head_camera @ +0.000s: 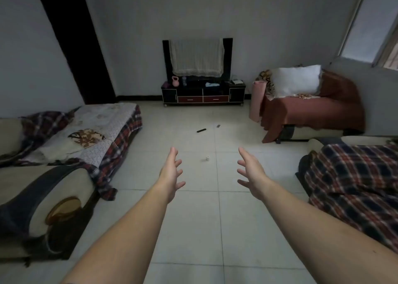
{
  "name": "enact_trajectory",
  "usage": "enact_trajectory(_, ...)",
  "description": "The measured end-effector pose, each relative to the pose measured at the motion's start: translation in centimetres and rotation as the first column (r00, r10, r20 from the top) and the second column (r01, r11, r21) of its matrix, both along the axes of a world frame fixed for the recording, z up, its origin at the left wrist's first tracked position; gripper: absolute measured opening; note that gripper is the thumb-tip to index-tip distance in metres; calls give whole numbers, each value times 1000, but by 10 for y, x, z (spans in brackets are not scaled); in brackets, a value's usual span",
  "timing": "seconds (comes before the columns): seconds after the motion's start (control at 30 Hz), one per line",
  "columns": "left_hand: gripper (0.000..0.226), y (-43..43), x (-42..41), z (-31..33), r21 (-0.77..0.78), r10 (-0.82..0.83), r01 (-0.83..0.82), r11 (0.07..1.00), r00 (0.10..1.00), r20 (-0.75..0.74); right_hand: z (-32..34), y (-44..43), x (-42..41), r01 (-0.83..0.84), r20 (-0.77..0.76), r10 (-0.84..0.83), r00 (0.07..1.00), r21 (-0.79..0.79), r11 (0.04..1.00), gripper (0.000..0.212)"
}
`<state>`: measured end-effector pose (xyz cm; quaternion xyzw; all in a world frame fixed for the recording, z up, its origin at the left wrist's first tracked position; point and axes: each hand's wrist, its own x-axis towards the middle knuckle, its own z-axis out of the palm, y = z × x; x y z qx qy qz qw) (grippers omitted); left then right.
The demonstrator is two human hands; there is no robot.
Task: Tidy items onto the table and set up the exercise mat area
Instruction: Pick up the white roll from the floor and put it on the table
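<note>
- Hands out and empty: your left hand (171,173) and right hand (252,173) reach forward over the tiled floor (193,223), well apart, palms facing each other, fingers spread, holding nothing.
- Tidying looks not yet begun: a black remote control (201,130), a small grey item (218,126) near it and a small white object (207,158) closer to you all lie on the floor's middle stretch.
- Pink exercise mat (256,100) is rolled up and stands on end at the floor's far right edge, touching the brown-draped sofa (312,111); no mat area is laid out.
- Its long axis runs vertical, top end toward the ceiling. The remote control lies flat, long axis roughly left to right, its right end angled slightly away from you.
- TV stand (236,94) at the far wall, probably the table meant, carries a pink kettlebell (175,81) near its left end.
- Left to do, by this reckoning: gather the three floor items, then unroll the mat.
</note>
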<state>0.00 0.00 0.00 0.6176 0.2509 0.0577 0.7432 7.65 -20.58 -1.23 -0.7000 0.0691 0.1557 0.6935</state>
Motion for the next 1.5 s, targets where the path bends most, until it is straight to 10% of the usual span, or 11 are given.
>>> enact_trajectory(0.47,61,164,219,-78,-49,-23,15,999,984,-179,-75,175,210,-46,-154,33,988,-81,996,41)
enact_trajectory(1.5,60,252,851,-146,-83,-141,124,989,956,-259,-161,273,803,28,-307,-34,951,-24,999,49)
